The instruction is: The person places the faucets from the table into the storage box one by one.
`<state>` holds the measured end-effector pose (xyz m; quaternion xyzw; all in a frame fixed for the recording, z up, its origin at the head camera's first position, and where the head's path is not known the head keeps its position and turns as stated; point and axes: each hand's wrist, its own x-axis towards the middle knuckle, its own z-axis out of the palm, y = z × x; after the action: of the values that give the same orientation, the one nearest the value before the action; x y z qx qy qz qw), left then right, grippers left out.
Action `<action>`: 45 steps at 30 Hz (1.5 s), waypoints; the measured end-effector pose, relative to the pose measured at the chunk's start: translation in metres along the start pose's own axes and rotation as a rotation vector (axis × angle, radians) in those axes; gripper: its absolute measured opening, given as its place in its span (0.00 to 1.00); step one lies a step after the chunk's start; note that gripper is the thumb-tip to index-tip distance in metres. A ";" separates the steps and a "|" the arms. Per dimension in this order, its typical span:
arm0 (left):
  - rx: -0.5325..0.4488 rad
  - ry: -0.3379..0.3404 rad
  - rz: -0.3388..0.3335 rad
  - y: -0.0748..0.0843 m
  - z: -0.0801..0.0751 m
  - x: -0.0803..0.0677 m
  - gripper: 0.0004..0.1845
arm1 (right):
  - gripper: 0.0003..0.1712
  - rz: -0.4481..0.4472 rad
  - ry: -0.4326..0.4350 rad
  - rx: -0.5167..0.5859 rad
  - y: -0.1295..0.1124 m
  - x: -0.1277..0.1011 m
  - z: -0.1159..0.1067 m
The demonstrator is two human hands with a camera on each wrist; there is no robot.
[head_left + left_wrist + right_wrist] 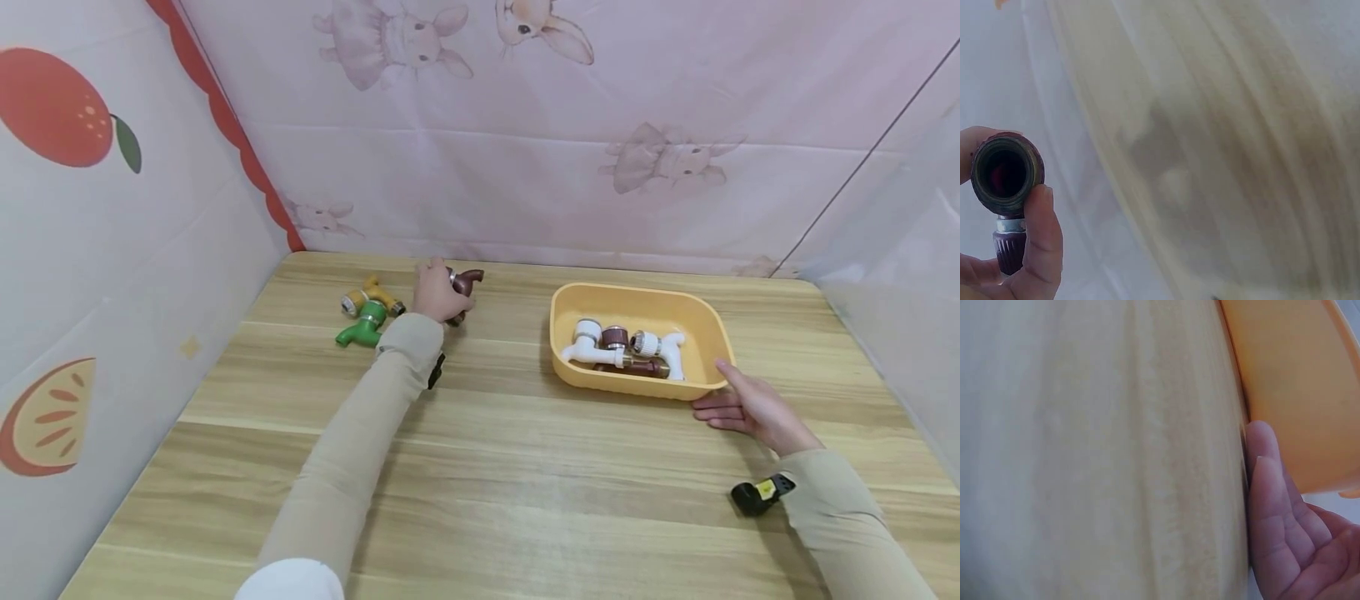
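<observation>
My left hand grips a brown tap at the table's far side, just right of a green tap and a yellow tap. In the left wrist view, the tap's round open end faces the camera between thumb and fingers. My right hand touches the near right corner of a yellow plastic basin, its thumb at the rim. Seen from the right wrist, its fingers lie fairly straight against the basin's outer wall. White taps and brown taps lie inside the basin.
The wood-grain table meets a pink rabbit-print sheet at its far edge. A white fruit-print sheet borders the left side, and a pale sheet the right. Black cameras sit on both wrists.
</observation>
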<state>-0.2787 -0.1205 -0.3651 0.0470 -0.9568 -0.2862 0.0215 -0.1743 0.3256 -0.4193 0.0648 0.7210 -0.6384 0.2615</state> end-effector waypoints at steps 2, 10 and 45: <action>-0.003 -0.002 0.012 0.002 -0.003 -0.002 0.38 | 0.44 0.003 0.003 -0.002 0.000 0.000 0.000; -0.018 -0.013 0.025 0.007 -0.010 -0.008 0.46 | 0.41 0.018 0.014 0.007 -0.001 0.000 0.001; 0.011 -0.041 0.097 0.035 -0.021 -0.019 0.49 | 0.41 0.007 0.011 0.009 0.000 0.000 0.001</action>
<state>-0.2608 -0.1010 -0.3291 -0.0050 -0.9597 -0.2805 0.0154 -0.1743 0.3248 -0.4193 0.0719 0.7194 -0.6403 0.2594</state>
